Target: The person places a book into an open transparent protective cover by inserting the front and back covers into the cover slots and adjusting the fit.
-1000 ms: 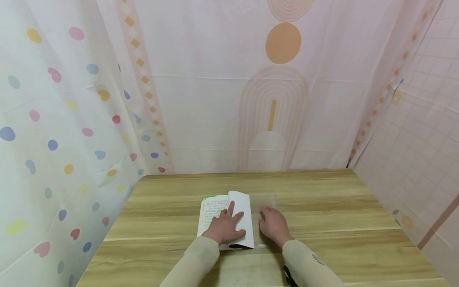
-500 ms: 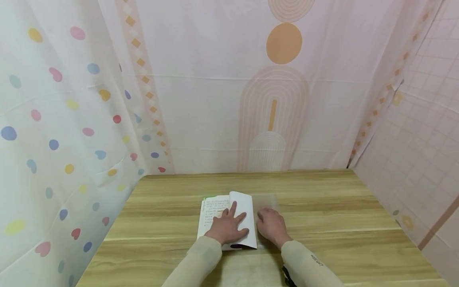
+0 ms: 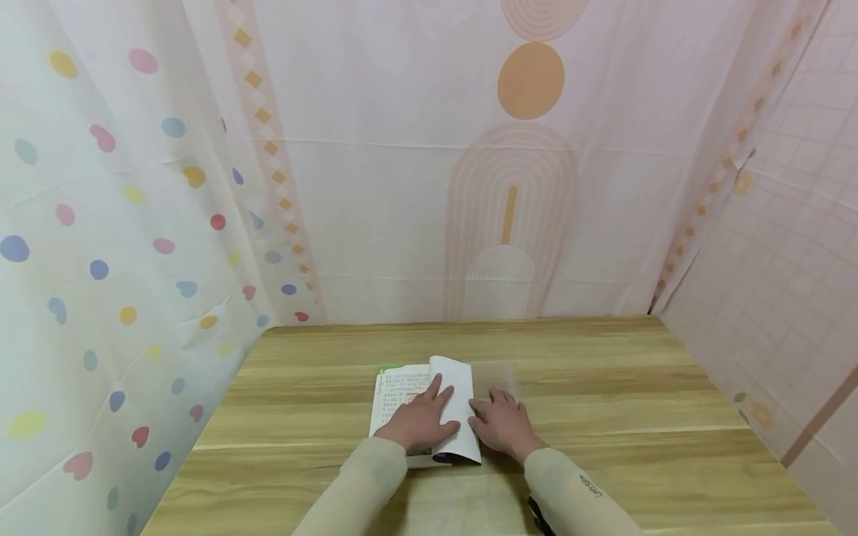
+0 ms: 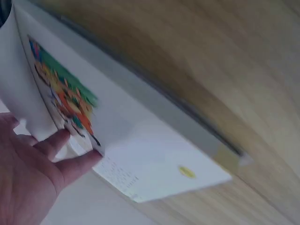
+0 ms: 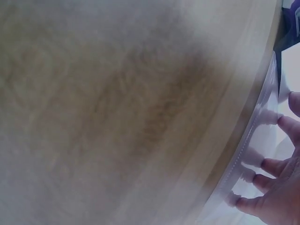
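An open book (image 3: pixel 395 393) lies on the table, with printed text on its left page. Its white leaf (image 3: pixel 459 383) curls over on the right, and a dark purple patch shows under the near edge. My left hand (image 3: pixel 418 423) rests across the page and the leaf with its fingers spread. In the left wrist view, fingertips of the left hand (image 4: pixel 28 173) touch a page with a coloured picture (image 4: pixel 65 89). A clear plastic sheet (image 3: pixel 497 372) extends past the book's right side. My right hand (image 3: pixel 503 426) presses on it, fingers spread, beside the leaf's edge.
The wood-grain table (image 3: pixel 617 402) stretches out on both sides of the book. Patterned curtains (image 3: pixel 375 223) hang behind it and at both sides. Something black (image 3: pixel 540 515) shows under the right sleeve.
My right hand had curled fingers at the plastic; now they are spread out flat beside the white leaf. The leaf has shifted slightly right, and my left hand has moved only a little.
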Tool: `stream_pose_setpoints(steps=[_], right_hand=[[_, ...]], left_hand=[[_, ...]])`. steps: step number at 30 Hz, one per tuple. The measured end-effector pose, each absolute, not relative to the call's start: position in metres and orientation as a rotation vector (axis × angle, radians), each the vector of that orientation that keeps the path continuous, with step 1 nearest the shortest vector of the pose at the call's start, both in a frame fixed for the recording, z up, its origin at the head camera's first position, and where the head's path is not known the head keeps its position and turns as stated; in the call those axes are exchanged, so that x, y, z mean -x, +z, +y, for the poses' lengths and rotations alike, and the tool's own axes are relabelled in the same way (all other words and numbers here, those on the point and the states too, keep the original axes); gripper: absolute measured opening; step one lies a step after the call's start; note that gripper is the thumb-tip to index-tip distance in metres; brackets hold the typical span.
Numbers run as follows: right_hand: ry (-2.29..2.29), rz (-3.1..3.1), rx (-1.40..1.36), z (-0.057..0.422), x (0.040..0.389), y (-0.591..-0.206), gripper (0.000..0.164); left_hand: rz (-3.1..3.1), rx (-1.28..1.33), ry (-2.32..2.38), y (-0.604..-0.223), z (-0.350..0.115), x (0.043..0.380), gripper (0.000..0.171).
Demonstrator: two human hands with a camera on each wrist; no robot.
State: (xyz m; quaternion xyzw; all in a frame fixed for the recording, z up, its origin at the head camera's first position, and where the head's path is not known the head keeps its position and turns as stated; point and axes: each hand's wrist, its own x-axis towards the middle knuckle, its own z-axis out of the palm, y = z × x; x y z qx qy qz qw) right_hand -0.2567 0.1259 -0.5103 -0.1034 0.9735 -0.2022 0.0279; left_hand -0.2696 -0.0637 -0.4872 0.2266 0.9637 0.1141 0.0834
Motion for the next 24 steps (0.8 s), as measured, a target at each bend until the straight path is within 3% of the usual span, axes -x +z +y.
stream_pose_setpoints(steps=[15,24], right_hand=[[-0.625,2.959,0.287,0.126,0.253,-0.506,0.053],[-0.621,2.95,0.297,0.124,0.251,-0.504,0.052]], left_hand=[[2.895,-0.673,0.218,-0.492,-0.068,0.272,0.072],[2.907,-0.691,0.243,-0.493,-0.066,0.268,0.069]])
